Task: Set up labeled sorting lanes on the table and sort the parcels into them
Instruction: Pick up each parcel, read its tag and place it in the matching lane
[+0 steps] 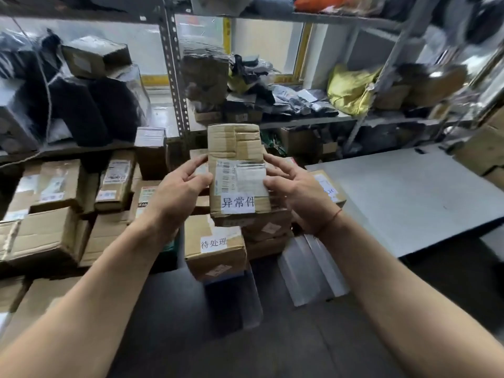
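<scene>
Dim indoor light, pale window glow behind, blurred and bowed toward the edges.

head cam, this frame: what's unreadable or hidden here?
- Shipping label on the held parcel: print too small and glared; only the 异常件 tag reads.
- Parcel's back and sides: hidden; the left hand and right hand cover its edges.
- Table: any lane labels out of view; its far right is cut by the frame edge.
- Right shelves: motion-blurred.
- Box under the 待处理 box: covered.
</scene>
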### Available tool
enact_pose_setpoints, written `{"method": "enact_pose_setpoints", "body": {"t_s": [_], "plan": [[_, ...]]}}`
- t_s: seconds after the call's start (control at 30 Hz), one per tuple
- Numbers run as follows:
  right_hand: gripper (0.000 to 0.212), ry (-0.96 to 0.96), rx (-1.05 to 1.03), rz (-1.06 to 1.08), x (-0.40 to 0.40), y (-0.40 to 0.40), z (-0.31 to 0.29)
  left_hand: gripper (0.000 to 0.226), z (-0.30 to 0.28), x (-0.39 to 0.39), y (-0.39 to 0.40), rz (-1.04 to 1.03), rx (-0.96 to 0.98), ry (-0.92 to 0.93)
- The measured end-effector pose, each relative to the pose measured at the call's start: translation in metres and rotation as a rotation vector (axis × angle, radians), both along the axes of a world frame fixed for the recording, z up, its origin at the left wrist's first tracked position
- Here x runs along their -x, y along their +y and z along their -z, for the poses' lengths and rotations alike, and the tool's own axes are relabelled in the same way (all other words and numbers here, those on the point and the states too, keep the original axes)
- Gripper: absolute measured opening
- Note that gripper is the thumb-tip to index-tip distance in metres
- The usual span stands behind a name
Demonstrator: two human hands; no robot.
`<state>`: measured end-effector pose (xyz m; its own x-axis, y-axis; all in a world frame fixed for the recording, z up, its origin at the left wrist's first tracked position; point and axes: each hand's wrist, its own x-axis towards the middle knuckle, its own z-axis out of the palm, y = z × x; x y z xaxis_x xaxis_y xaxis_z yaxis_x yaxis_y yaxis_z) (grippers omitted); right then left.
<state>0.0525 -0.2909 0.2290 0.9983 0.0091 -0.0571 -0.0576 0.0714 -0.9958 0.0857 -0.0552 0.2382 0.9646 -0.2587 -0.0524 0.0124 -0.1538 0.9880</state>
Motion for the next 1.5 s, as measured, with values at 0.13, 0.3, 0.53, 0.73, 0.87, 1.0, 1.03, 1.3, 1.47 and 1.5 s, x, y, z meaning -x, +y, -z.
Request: {"method": "enact_pose_setpoints", "body": {"t_s": [0.13,0.3,0.53,0.73,0.87,1.0,1.03,1.3,1.47,1.5], "plan": [[0.051,-0.019,0.014,0.039,-0.002,-0.054,0.004,0.051,-0.003,-0.006,-0.050,0.084,-0.003,0.024],[0.046,-0.028,0.004,0.072,-0.011,-0.140,0.012,0.053,0.000,-0.016,-0.134,0.107,-0.011,0.033],[0.042,0.006,0.040,0.021,-0.042,-0.280,0.027,0.049,0.019,-0.030,-0.276,0.010,-0.005,0.044],[0.052,0.059,0.045,-0.089,-0.069,-0.352,0.034,0.049,0.040,-0.057,-0.350,-0.041,-0.038,0.050],[0.067,0.116,0.108,-0.123,-0.089,-0.375,0.047,0.049,0.059,-0.089,-0.380,-0.051,-0.057,0.084],[0.072,0.227,0.195,-0.153,-0.115,-0.396,0.067,0.051,0.088,-0.122,-0.405,-0.043,-0.112,0.137],[0.072,0.251,0.216,-0.162,-0.122,-0.399,0.073,0.052,0.095,-0.129,-0.410,-0.034,-0.131,0.149],[0.075,0.396,0.290,-0.259,-0.184,-0.416,0.127,0.060,0.149,-0.182,-0.432,-0.100,-0.330,0.320],[0.074,0.459,0.318,-0.315,-0.208,-0.428,0.154,0.052,0.176,-0.204,-0.444,-0.059,-0.503,0.394],[0.075,0.469,0.321,-0.316,-0.210,-0.430,0.159,0.044,0.179,-0.207,-0.448,-0.041,-0.537,0.405]]}}
